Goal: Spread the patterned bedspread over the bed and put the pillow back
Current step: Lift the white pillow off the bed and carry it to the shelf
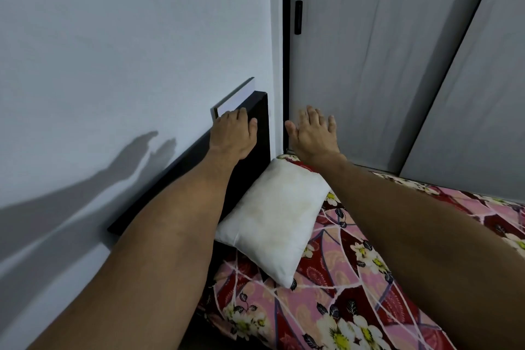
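Patterned bedspread (341,278) lies spread at 5 o'clock, the white pillow (272,219) on it against the dark headboard (262,136). Left hand (233,133) lies on the headboard top, I cannot tell if grasping; right hand (311,133) is released, fingers spread.

two hands (233,135) (312,136), one pillow (272,219), one bedspread (341,278)

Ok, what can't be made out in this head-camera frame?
1. Head view: the bedspread's foot and right side, cut off by the bottom and right frame edges.
2. Head view: the left hand's fingertips, hidden over the headboard top, so its grip is unclear.
3. Head view: the bedspread beneath the pillow, covered by it.
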The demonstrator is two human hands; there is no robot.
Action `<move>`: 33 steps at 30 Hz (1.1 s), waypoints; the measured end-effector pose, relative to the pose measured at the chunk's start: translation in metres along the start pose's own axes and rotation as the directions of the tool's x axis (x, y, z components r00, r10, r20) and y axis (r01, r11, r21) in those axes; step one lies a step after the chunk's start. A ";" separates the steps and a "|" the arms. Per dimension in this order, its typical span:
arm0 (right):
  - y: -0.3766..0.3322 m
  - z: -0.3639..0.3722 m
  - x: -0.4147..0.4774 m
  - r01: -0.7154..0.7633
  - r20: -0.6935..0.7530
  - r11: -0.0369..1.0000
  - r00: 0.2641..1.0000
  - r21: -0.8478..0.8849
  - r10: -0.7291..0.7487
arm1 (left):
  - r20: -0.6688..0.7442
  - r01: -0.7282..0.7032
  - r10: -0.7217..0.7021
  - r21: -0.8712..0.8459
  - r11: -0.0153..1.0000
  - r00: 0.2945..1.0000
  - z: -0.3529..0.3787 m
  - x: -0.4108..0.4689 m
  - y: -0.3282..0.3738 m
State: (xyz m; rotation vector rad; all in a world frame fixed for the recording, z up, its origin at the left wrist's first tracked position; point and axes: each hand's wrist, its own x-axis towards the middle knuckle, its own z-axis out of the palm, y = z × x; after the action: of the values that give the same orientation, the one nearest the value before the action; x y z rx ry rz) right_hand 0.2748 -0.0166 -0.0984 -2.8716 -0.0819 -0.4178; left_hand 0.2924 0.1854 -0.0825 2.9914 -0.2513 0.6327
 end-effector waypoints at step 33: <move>0.046 0.273 0.054 -0.451 0.402 0.885 0.836 0.115 0.373 | 0.485 0.123 -0.045 -0.130 0.984 0.874 0.300 0.052 -0.045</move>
State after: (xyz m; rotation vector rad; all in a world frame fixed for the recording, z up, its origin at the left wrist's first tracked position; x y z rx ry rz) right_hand 0.4052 0.0056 -0.3479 -2.6166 0.4068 0.2106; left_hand 0.4664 0.1909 -0.3370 2.9304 -0.1822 -0.1492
